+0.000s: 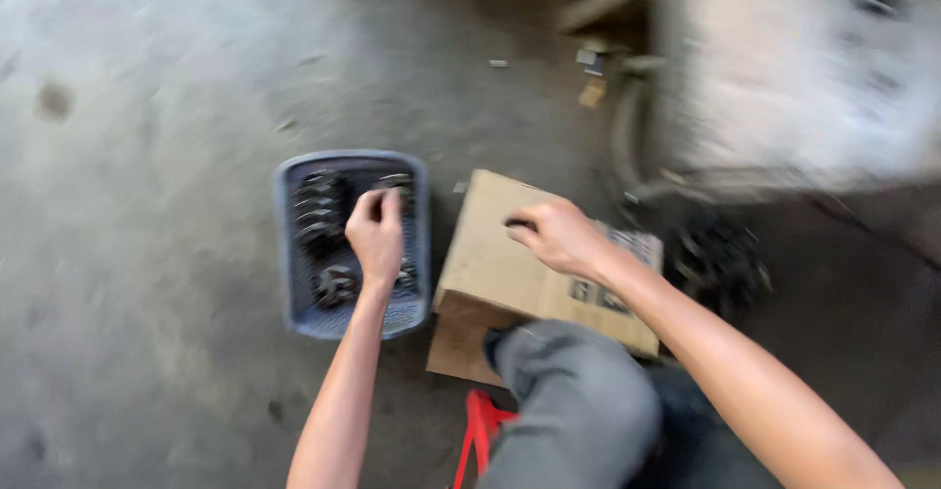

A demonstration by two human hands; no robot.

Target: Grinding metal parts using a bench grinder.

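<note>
The left hand [375, 234] is over the blue basket [290, 254] on the concrete floor [147, 156], with the fingers pinched narrow on one of the dark metal parts [319, 217] inside. The right hand [559, 237] rests on the cardboard box [495, 264] just beside the basket, fingers curled; the blur hides if it holds something. A grey knee [578, 401] is below.

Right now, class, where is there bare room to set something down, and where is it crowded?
Bare concrete floor lies left of the blue basket. The basket is crowded with dark metal parts under the left hand. The right hand rests on the cardboard box.
</note>
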